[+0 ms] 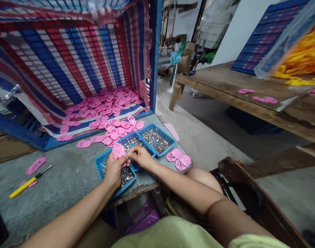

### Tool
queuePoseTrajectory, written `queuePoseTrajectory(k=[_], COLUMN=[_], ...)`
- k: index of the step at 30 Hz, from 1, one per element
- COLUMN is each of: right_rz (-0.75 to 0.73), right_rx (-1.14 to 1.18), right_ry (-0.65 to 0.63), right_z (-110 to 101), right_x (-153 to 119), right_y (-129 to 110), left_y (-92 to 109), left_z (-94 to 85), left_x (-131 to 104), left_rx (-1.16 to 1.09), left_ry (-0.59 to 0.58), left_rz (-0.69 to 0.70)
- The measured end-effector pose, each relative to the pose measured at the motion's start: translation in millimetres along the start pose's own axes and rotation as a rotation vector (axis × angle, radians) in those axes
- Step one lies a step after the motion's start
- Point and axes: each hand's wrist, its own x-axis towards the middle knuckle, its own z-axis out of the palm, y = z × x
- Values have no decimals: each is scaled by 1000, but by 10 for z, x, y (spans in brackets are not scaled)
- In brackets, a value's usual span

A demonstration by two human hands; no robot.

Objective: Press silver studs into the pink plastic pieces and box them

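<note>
My left hand point(114, 169) grips a flat pink rubber-like piece point(118, 151) with a scalloped outline, held up over the blue trays. Close against it, my right hand point(139, 156) is closed in a pinch at the piece's lower right edge; whatever its fingertips hold is too small to name. Beneath the hands are a left blue tray point(132, 179) and a middle blue tray point(123, 138), both with small shiny metal bits. A right blue tray point(170, 148) holds more of these bits. Two pink pieces with metal bits point(182, 162) lie to its right.
A blue crate point(152, 62) lined with striped fabric stands behind, pink pieces point(113, 101) spilling from it. A yellow-handled tool point(23, 187) with a thin metal tip lies left. At right, a wooden table point(214, 82) carries yellow strands point(302, 55) and a blue basket point(265, 38).
</note>
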Motion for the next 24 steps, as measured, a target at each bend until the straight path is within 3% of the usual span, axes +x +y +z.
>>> queuePoseTrajectory(k=[8,15,19,24], right_rz=[-15,-187,-275,-322], right_rx=[107,-97,-204,-336], right_ry=[10,11,-8,-84], right_z=[-33,-281,-353,-357], right_x=[-116,-59,-72,-125], right_y=[98,-7,-108,-205], left_y=[-85,-36,15,37], left_z=[33,-7,1,35], left_x=[-20,-16,-19,-62], left_rx=[-36,-173,-211,-200], left_ry=[-10,-242,-289,-332], left_rz=[10,-119,-196,-191])
